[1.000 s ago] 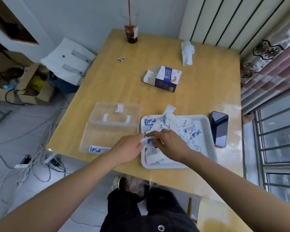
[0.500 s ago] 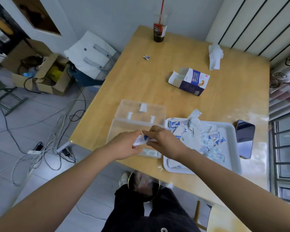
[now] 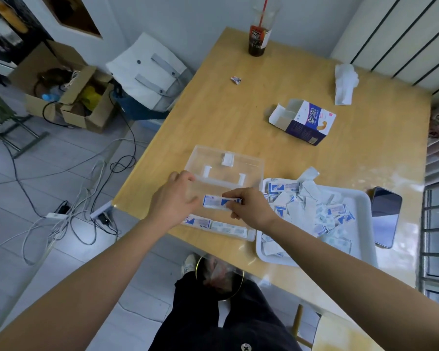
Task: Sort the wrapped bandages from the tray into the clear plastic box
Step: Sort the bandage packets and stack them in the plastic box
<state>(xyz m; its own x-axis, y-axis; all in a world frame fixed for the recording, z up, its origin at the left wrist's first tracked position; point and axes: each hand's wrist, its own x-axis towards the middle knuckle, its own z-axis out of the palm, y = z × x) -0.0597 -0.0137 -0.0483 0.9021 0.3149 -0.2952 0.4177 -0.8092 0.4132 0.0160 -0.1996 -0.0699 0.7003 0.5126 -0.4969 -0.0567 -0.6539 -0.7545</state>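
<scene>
A clear plastic box (image 3: pixel 249 162) lies open on the wooden table, lid folded back. Two wrapped bandages (image 3: pixel 214 225) lie in a row along its near wall. My right hand (image 3: pixel 251 209) pinches the right end of one white-and-blue wrapped bandage (image 3: pixel 214 201) and holds it flat over the box. Just left of that bandage, my left hand (image 3: pixel 173 200) hovers with its fingers spread and reaching to the box's left rim. To the right of the box, a white tray (image 3: pixel 364 198) holds a loose pile of several wrapped bandages (image 3: pixel 312 210).
A dark phone (image 3: pixel 385 216) lies right of the tray. Farther back are an opened bandage carton (image 3: pixel 304 121), a crumpled tissue (image 3: pixel 345 82), a small wrapper scrap (image 3: pixel 236 79) and a drink cup with a straw (image 3: pixel 260 29). The table's left edge drops to a floor with cables.
Both hands carried the bandage from the tray leftward over the box. My left hand has let go of it and spread its fingers; the right hand still pinches it.
</scene>
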